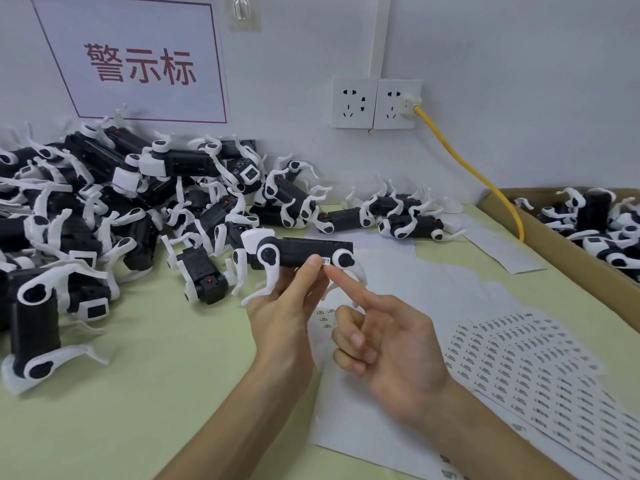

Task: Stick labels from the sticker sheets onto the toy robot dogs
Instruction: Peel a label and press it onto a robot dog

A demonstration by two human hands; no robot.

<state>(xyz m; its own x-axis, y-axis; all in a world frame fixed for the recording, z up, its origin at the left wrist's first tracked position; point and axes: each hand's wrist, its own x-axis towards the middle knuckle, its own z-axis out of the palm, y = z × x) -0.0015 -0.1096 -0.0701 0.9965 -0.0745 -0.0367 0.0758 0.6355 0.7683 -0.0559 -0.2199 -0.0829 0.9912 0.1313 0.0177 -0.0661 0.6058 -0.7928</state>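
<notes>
My left hand [287,306] grips a black-and-white toy robot dog [301,252] from below, holding it level above the table. A small white label [326,260] sits on the dog's black side near its rear leg joint. My right hand [384,336] points its index finger up at that label, the fingertip touching just under it, while the other fingers curl in and hold nothing. Sticker sheets [519,362] with rows of small labels lie fanned out at the right.
A large heap of toy dogs [104,209] fills the table's left and back. A few more dogs [394,214] lie behind my hands. A cardboard box [571,258] at right holds other dogs. A yellow cable [485,181] runs from a wall socket. Blank backing sheets [433,278] cover the table.
</notes>
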